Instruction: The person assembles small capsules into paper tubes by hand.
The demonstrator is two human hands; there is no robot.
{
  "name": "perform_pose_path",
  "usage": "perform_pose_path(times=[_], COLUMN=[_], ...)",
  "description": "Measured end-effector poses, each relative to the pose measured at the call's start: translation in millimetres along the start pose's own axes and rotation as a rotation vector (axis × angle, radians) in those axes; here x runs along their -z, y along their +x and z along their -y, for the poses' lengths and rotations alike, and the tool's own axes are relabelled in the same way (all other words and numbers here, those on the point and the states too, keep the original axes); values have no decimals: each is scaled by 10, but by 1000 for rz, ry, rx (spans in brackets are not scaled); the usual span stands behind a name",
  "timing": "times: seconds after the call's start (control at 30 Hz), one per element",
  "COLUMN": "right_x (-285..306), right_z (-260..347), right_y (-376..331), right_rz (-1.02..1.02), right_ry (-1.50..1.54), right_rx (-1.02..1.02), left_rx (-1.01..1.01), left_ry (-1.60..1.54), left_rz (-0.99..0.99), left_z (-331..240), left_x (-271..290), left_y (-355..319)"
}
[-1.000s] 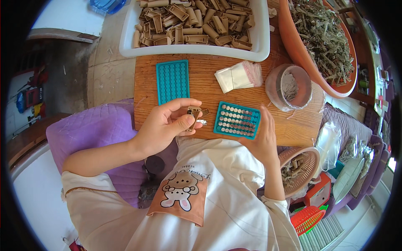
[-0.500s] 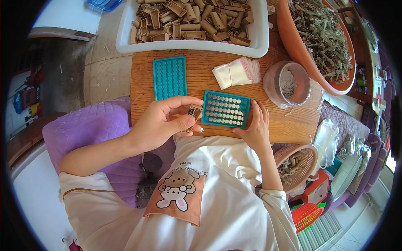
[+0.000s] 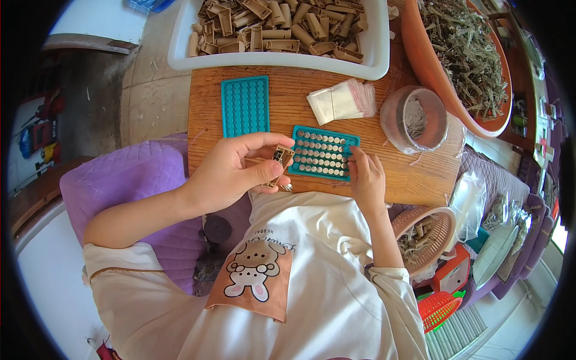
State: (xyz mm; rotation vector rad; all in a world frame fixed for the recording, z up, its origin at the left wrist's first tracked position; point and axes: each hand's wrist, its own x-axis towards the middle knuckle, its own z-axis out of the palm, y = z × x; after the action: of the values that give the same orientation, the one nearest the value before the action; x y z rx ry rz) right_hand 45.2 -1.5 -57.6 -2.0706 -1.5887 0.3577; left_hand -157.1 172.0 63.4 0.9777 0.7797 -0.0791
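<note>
Small casing (image 3: pixel 282 157) pinched in left hand (image 3: pixel 231 174) — beside tray (image 3: pixel 323 153).

The left hand (image 3: pixel 231 174) pinches a small tan holder (image 3: pixel 281 157) over the wooden board (image 3: pixel 414 180). The right hand (image 3: pixel 366 180) rests its fingertips on the teal tray (image 3: pixel 323 153), which seems filled with round silvery cells. A second tray (image 3: pixel 245 106) lies near the white bin (image 3: pixel 372 54).

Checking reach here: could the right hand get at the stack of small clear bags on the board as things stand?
Probably yes. The right hand rests at the filled teal tray, and the clear bags lie just beyond it on the wooden board, with nothing between.
</note>
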Motion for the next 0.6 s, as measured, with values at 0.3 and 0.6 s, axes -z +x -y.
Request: perform_pose_path(times=[0.3, 0.6], right_x=[133, 84], right_z=[658, 1165], right_y=[111, 237], right_rz=[-237, -253], right_ry=[714, 534], right_rx=[-181, 203], left_rx=[-23, -182], left_ry=[20, 137], left_rz=[26, -46], left_z=[-1, 30], left_x=[-33, -50], left_y=[-36, -47])
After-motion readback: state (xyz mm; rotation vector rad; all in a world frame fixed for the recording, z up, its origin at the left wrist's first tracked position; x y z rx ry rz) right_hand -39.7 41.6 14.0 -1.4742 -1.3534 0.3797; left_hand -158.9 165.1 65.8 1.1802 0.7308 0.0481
